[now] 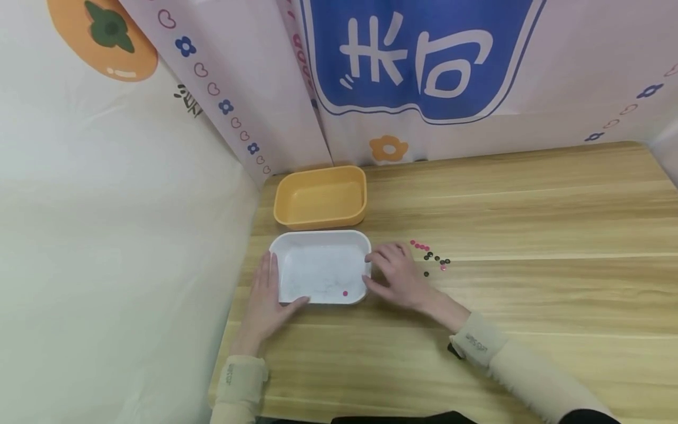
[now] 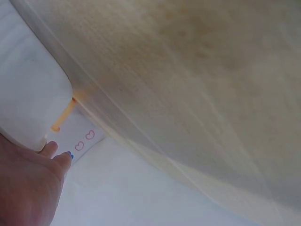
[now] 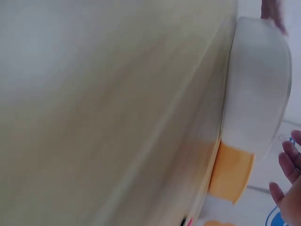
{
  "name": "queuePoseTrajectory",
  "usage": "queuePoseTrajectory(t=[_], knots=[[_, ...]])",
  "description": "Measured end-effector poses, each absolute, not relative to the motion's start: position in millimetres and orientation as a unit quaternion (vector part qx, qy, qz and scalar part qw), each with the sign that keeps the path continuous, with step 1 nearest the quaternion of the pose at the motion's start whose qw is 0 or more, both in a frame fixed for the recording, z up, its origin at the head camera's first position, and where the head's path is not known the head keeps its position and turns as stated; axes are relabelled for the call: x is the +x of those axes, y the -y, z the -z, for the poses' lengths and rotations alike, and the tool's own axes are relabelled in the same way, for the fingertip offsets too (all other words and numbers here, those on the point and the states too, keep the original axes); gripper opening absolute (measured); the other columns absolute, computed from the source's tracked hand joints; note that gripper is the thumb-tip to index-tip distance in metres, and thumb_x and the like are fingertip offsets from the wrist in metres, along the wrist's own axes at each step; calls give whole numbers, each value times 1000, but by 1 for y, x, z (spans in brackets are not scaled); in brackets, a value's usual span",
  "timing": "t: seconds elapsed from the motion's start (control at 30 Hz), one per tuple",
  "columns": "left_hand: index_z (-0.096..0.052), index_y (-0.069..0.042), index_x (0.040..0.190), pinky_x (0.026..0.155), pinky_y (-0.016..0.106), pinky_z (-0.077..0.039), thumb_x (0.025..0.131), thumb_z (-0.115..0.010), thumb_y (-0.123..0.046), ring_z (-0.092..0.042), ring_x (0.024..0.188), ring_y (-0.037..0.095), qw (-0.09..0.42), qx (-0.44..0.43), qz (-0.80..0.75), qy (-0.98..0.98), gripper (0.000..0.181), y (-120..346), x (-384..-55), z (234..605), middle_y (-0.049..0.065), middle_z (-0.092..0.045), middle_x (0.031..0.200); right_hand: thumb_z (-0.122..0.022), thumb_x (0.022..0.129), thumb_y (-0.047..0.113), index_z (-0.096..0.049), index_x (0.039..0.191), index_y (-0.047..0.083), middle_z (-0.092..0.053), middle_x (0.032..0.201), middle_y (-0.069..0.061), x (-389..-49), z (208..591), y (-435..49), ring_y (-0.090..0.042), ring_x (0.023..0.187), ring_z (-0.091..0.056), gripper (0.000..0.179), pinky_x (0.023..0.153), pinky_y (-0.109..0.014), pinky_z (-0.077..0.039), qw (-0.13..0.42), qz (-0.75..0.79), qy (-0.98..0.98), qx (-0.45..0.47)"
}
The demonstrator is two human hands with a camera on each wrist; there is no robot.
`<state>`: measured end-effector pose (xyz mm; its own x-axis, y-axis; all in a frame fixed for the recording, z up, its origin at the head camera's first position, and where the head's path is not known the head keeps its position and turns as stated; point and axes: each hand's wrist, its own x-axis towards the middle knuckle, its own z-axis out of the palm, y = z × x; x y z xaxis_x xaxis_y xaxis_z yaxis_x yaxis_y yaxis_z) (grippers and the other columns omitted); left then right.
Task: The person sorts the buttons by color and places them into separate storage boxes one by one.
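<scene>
A white rectangular tray (image 1: pixel 323 237) with rounded corners sits on the table, with one small pink disc (image 1: pixel 345 293) inside near its front right corner. My left hand (image 1: pixel 267 309) rests against the tray's left end, fingers straight along that side and thumb along the front edge. In the left wrist view, the left hand (image 2: pixel 33 183) lies at the pale tray wall (image 2: pixel 33 94). At the tray's right end is my right hand (image 1: pixel 397 277), fingers loosely bent and fingertips right at the rim. The right wrist view shows the right hand's fingers (image 3: pixel 288 165) spread, with nothing between them.
Behind the white tray stands an orange tray (image 1: pixel 320 224). To the right of my right hand, several pink discs (image 1: pixel 422 247) and several black discs (image 1: pixel 436 258) lie scattered on the wooden table (image 1: pixel 529 235). Printed cloth walls (image 1: pixel 254 59) border the table's back and left.
</scene>
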<state>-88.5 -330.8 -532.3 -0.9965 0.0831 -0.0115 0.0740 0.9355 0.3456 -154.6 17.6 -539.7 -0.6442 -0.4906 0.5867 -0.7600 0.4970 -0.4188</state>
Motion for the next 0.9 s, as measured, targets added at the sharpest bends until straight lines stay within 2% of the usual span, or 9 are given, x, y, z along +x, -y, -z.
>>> queuePoseTrajectory(t=[0.2, 0.43, 0.67, 0.9], knots=[[7, -6, 176, 142, 62, -12, 90, -81, -65, -3, 174, 43, 9, 40, -176, -983, 136, 331, -89, 532, 22, 2, 186, -84, 94, 25, -72, 119, 2, -76, 116, -14, -168, 541, -40, -34, 112, -72, 36, 106, -60, -58, 197, -284, 864, 367], [7, -7, 176, 142, 62, -11, 90, -80, -66, -1, 174, 42, 13, 40, -174, -984, 136, 333, -90, 533, 21, 4, 187, -85, 94, 27, -69, 123, 2, -76, 119, -16, -183, 545, -63, -37, 115, -71, 41, 106, -62, -57, 161, -249, 887, 355], [8, -8, 176, 142, 62, -11, 91, -78, -68, -2, 174, 43, 13, 42, -170, -985, 136, 333, -91, 533, 20, 4, 187, -81, 99, 38, -66, 133, 2, -75, 127, -20, -198, 550, -81, -41, 121, -72, 52, 107, -62, -56, 97, -204, 920, 320], [6, -6, 176, 142, 63, -13, 90, -80, -66, -5, 173, 45, 11, 42, -169, -985, 136, 333, -90, 532, 22, 2, 186, -81, 101, 33, -65, 137, 0, -75, 124, -18, -210, 551, -94, -41, 124, -70, 52, 109, -66, -54, 30, -229, 929, 289]])
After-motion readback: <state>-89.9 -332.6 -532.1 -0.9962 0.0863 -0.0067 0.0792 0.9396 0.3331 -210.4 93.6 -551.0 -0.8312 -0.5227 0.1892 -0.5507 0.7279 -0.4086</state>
